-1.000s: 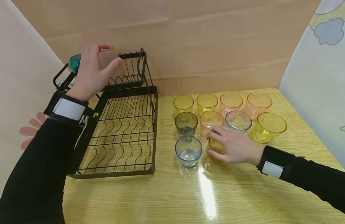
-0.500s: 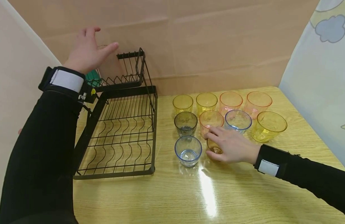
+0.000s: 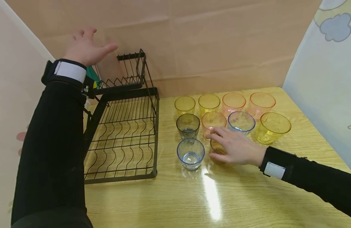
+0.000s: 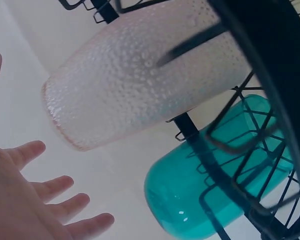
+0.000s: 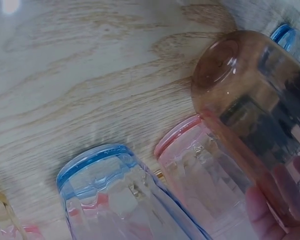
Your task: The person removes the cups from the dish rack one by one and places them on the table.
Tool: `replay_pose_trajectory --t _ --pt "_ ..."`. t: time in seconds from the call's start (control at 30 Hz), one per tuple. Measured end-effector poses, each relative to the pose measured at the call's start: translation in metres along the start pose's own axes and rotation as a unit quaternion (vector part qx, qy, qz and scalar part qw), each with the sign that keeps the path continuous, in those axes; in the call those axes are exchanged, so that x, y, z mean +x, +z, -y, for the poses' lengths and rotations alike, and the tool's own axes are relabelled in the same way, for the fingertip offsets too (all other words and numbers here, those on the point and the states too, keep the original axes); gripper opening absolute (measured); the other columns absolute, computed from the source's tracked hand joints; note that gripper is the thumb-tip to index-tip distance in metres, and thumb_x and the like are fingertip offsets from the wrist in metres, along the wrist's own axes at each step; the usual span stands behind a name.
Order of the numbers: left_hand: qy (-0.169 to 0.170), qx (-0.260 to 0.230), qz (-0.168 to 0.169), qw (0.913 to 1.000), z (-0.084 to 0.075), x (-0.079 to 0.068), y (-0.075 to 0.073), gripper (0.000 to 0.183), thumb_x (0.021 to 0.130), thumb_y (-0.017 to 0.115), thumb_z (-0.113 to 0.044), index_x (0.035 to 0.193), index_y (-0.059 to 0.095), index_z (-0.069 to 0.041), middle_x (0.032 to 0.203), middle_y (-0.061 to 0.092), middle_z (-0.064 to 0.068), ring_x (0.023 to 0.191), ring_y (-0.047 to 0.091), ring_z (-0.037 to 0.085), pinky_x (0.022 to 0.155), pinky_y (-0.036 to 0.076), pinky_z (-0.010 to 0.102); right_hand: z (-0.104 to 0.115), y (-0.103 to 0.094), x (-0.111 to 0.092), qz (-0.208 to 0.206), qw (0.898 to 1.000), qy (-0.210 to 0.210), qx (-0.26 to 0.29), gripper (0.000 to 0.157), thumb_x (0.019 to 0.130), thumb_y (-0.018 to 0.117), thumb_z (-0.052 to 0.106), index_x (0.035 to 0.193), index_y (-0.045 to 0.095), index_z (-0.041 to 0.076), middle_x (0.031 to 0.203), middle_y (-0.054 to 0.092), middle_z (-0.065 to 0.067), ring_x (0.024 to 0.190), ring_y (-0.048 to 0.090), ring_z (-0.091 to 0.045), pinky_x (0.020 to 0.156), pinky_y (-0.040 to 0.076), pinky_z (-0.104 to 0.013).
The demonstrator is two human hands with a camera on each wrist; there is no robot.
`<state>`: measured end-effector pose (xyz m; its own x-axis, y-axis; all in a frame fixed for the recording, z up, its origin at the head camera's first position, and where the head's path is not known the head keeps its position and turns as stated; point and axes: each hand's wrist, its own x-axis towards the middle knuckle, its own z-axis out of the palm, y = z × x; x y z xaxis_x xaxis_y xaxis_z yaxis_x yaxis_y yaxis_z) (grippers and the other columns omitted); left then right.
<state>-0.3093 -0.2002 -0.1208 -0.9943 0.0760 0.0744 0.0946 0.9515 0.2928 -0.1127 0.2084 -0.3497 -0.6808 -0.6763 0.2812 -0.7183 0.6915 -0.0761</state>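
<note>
My left hand (image 3: 84, 49) is raised above the upper tier of the black dish rack (image 3: 156, 133), fingers spread, apart from the cups there. In the left wrist view a clear pinkish cup (image 4: 135, 75) with a pebbled surface and a smooth teal cup (image 4: 190, 195) lean in the rack's wires; the fingers (image 4: 92, 226) stay clear of both. On the table, my right hand (image 3: 236, 147) holds an amber cup (image 3: 217, 147), thumb on the near side and fingers on the far side. The right wrist view shows the amber cup (image 5: 255, 95) with fingertips against its side.
Beside the amber cup is a blue-rimmed clear cup (image 3: 191, 155). Behind stand a grey cup (image 3: 188, 126), a pink cup (image 3: 213, 122), another blue-rimmed cup (image 3: 241, 122), a yellow cup (image 3: 273, 128) and a back row of several more. The rack's lower tier lies at left.
My left hand has let go of the pebbled pinkish cup, spread its fingers and moved up and slightly left. My right hand has stayed almost still at the amber cup.
</note>
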Motion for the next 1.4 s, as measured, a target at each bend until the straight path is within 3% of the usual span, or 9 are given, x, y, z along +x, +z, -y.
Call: replay_pose_trajectory --t 0.3,0.67,0.87,0.97,1.13,1.2,1.4 --pt "-0.005 0.031 0.028 0.9991 -0.004 0.011 0.007 0.099 0.09 0.037 -0.071 0.156 -0.005 -0.01 0.156 -0.016 0.026 0.14 -0.011 0.051 0.108 0.008 0.067 0.003 -0.003 -0.004 -0.021 0.999 -0.024 -0.012 0.064 0.086 0.064 0.055 0.127 0.059 0.007 0.117 0.057 -0.008 0.103 0.055 -0.025 0.074 0.052 -0.041" --pt "-0.019 0.062 0.038 0.9972 -0.011 0.013 0.012 0.1 0.09 0.037 -0.069 0.155 -0.002 -0.005 0.155 -0.014 0.03 0.14 -0.008 0.051 0.111 0.006 0.062 -0.002 -0.024 -0.004 -0.08 0.995 -0.054 -0.014 0.065 0.092 0.053 0.06 0.125 0.058 0.004 0.115 0.055 -0.008 0.096 0.055 -0.023 0.062 0.051 -0.037" --pt "-0.022 0.064 0.058 0.996 -0.007 0.018 0.02 0.095 0.091 0.035 -0.068 0.155 0.005 -0.004 0.157 -0.004 0.029 0.143 -0.005 0.046 0.111 0.01 0.062 -0.011 -0.039 0.001 -0.092 0.993 -0.054 -0.044 0.068 0.095 0.042 0.064 0.121 0.058 0.004 0.112 0.055 -0.01 0.099 0.054 -0.028 0.07 0.051 -0.044" --pt "-0.018 0.079 0.064 0.9947 -0.003 0.023 0.023 0.093 0.092 0.037 -0.066 0.154 0.014 0.0 0.155 0.014 0.031 0.142 0.011 0.047 0.109 0.02 0.06 -0.016 -0.046 0.003 -0.094 0.993 -0.055 -0.051 0.068 0.096 0.038 0.063 0.119 0.059 0.003 0.112 0.055 -0.01 0.101 0.054 -0.03 0.074 0.051 -0.045" --pt "-0.005 0.097 0.043 0.9943 0.002 0.026 0.026 0.086 0.092 0.049 -0.059 0.147 0.03 0.006 0.141 0.039 0.032 0.123 0.042 0.05 0.097 0.038 0.058 -0.024 -0.055 0.009 -0.1 0.991 -0.051 -0.068 0.069 0.095 0.037 0.064 0.119 0.06 0.003 0.112 0.057 -0.01 0.094 0.057 -0.028 0.057 0.051 -0.041" --pt "-0.002 0.1 0.031 0.9945 0.004 0.025 0.026 0.082 0.093 0.053 -0.054 0.143 0.034 0.007 0.139 0.042 0.032 0.119 0.045 0.049 0.095 0.04 0.057 -0.026 -0.058 0.013 -0.102 0.991 -0.051 -0.075 0.069 0.095 0.037 0.065 0.118 0.06 0.004 0.111 0.057 -0.01 0.09 0.057 -0.028 0.053 0.05 -0.04" --pt "0.006 0.093 0.008 0.9956 0.008 0.017 0.025 0.071 0.095 0.056 -0.045 0.135 0.038 0.011 0.131 0.045 0.034 0.115 0.046 0.05 0.093 0.04 0.057 -0.03 -0.066 0.028 -0.091 0.992 -0.056 -0.073 0.066 0.093 0.046 0.062 0.118 0.061 0.003 0.11 0.057 -0.011 0.091 0.056 -0.029 0.06 0.05 -0.042"
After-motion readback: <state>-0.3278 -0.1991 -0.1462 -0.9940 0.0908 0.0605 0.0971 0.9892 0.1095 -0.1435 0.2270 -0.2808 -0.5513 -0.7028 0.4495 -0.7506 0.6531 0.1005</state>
